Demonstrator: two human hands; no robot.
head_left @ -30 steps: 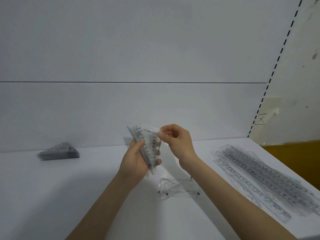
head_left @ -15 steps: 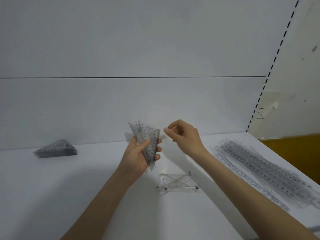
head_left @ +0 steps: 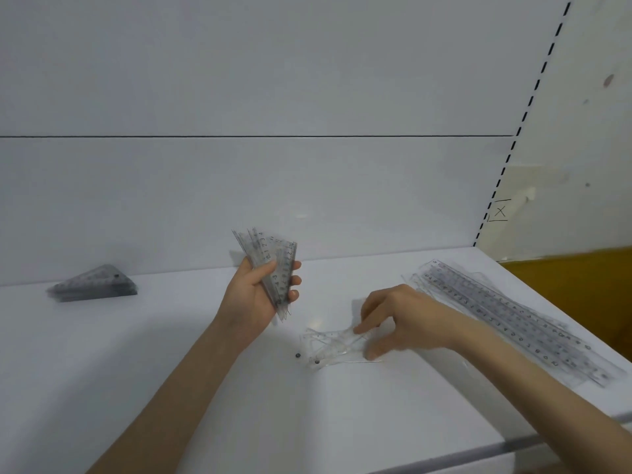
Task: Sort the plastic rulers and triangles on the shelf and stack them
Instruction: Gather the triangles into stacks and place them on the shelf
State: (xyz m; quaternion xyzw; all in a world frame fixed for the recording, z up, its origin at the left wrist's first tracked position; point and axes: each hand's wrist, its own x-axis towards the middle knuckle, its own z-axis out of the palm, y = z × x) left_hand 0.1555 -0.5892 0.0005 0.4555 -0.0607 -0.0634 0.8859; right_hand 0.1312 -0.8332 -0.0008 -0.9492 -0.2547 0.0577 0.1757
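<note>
My left hand (head_left: 254, 297) grips the fanned triangles (head_left: 273, 265); my right hand (head_left: 407, 319) pinches the loose triangles (head_left: 328, 343) on the shelf (head_left: 171, 336). I should lift by an edge, aligning corners.

The left grip (head_left: 254, 292) holds a bunch of clear triangles (head_left: 273, 258) up above the white shelf (head_left: 171, 336). The right grip (head_left: 396, 316) is down on the shelf and pinches a few loose triangles (head_left: 328, 345) with its fingers and thumb. A pile of long rulers (head_left: 506, 316) lies at the right. A neat stack of triangles (head_left: 95, 283) sits far at the left, by the back wall.
</note>
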